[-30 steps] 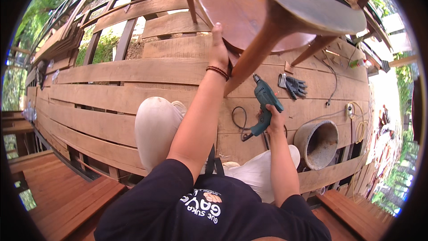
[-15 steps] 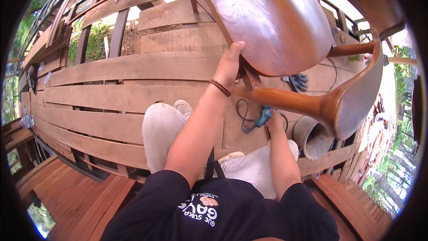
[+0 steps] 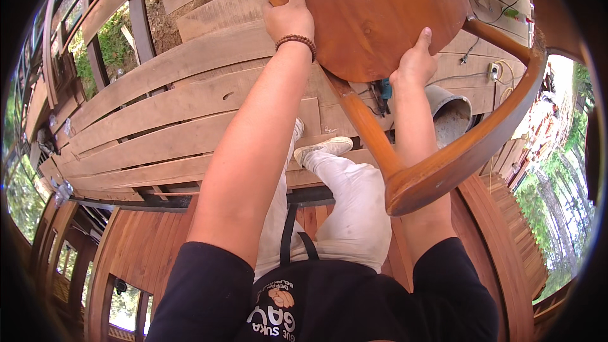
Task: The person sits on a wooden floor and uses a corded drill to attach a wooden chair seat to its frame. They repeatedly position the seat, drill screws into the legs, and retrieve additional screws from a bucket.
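A brown wooden chair is held up in front of me, its broad seat [image 3: 373, 19] facing me and its curved backrest rail [image 3: 443, 177] swung over toward my right forearm. My left hand [image 3: 288, 19] is closed round the seat's left edge, thumb lying on the flat face. On the seat's lower right edge, my right hand [image 3: 415, 66] grips in the same way, thumb up on the wood. A teal power tool [image 3: 386, 88] sits on the planks beyond the seat's lower edge, mostly hidden by the chair and my right hand.
A grey bucket [image 3: 451, 114] lies tipped on its side beyond my right forearm. To the right, an electrical socket [image 3: 493, 72] with cables rests on the planks. Gapped wooden planks [image 3: 171, 114] spread to the left, with an open frame [image 3: 142, 25] at the far left.
My right hand has let go of the teal power tool and taken hold of the seat's edge. The chair has turned and come nearer, and my legs have shifted.
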A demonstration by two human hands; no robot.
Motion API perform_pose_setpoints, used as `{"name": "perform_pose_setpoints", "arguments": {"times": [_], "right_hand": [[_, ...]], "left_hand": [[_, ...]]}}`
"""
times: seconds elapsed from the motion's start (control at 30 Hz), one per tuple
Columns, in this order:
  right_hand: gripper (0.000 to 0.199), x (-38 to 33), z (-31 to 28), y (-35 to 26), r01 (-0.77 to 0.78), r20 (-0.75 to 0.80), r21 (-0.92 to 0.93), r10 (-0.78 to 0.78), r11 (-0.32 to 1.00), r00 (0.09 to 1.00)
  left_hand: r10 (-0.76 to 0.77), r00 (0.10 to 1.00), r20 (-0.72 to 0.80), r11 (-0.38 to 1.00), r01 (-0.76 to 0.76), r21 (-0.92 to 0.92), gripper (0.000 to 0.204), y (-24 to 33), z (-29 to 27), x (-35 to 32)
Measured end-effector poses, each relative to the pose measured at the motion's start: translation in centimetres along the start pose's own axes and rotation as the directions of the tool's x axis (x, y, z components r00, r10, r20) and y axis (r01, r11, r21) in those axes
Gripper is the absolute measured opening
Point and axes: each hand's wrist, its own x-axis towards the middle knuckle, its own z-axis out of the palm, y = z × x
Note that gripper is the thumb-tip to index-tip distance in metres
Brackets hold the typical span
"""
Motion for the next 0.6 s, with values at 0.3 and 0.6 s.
{"name": "perform_pose_setpoints", "arguments": {"times": [0.3, 0.6], "right_hand": [[0.045, 1.2, -0.5, 1.7, 0.074, 0.012, -0.020, -0.073, 0.997, 0.997], [0.043, 0.3, 0.0, 0.5, 0.029, -0.025, -0.060, -0.031, 0.998, 0.999]], "left_hand": [[0.039, 0.999, -0.021, 0.999, -0.039, -0.036, 0.062, 0.3, -0.1, -0.8], [0.039, 0.999, -0.007, 0.995, -0.039, -0.091, 0.052, 0.9, 0.2, -0.8]]}}
